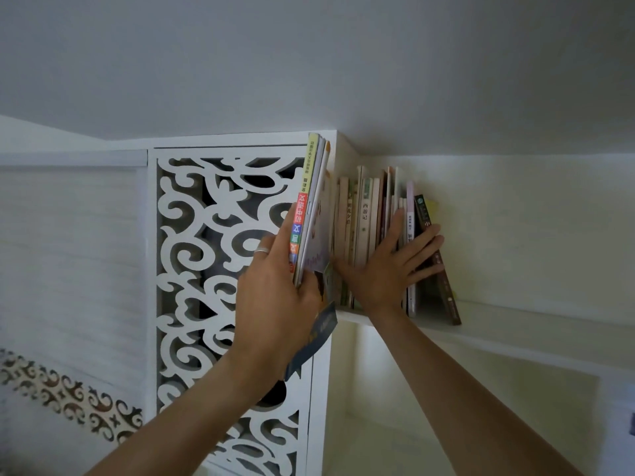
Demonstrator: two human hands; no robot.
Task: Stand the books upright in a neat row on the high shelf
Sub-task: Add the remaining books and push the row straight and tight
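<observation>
- You look to be mid-insertion: your left hand grips a small stack of thin books near their lower end — upright, tilted a little, in front of the white fretwork side panel and just left of the row.
- Your right hand lies flat with fingers spread wide against the spines of the row of books on the high shelf, holding nothing.
- The row stands close-packed against the cabinet's inner wall, but the dark-spined book at its right end leans left, its foot kicked out to the right.
- Next, I judge, you need a gap: push the row right, slide the stack in at the left end, then straighten the leaning one.
- The held stack shows a yellow-green spine with coloured squares; a dark blue booklet hangs loose beneath your palm — it could slip.
</observation>
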